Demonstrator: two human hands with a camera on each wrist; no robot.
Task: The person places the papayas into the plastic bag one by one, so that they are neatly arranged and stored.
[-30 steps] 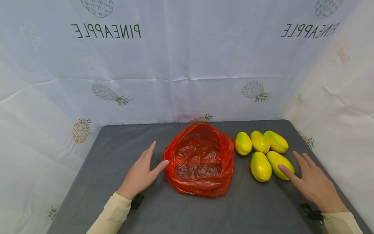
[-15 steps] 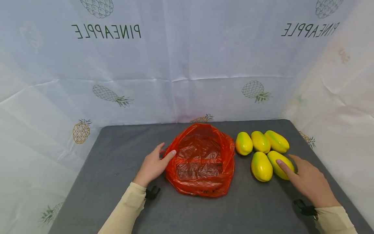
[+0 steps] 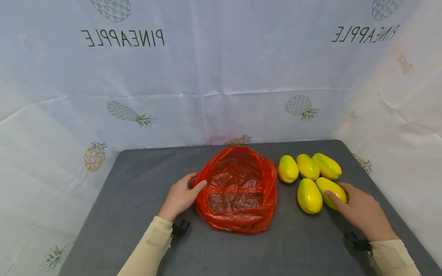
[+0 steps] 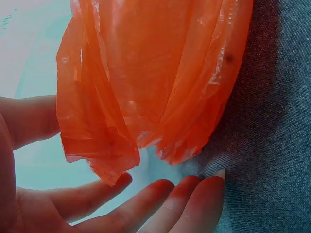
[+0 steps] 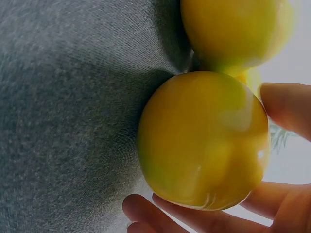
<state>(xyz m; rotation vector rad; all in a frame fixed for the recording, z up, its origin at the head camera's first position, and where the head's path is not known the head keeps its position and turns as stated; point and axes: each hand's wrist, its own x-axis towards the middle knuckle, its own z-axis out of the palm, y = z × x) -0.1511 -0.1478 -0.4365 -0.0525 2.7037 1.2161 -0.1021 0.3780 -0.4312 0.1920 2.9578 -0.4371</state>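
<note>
Here, 5 glossy, yellow-green fruits [image 3: 309, 197] lie beside a crinkled red bag [image 3: 238, 223].

The left forearm [image 3: 148, 247] and right forearm [image 3: 393, 256], both in cream sleeves, reach forward over the bench [image 3: 138, 195]. The left hand [image 3: 180, 196] lies well in from the bench's left edge, its thumb stretched apart from gently bent fingers [image 4: 150, 195] (the wrist view shows that spread best). The right hand [image 3: 364, 210] is near the bench's right edge, thumb [image 5: 286, 104] slanting toward the far edge, fingers curved opposite it.
</note>
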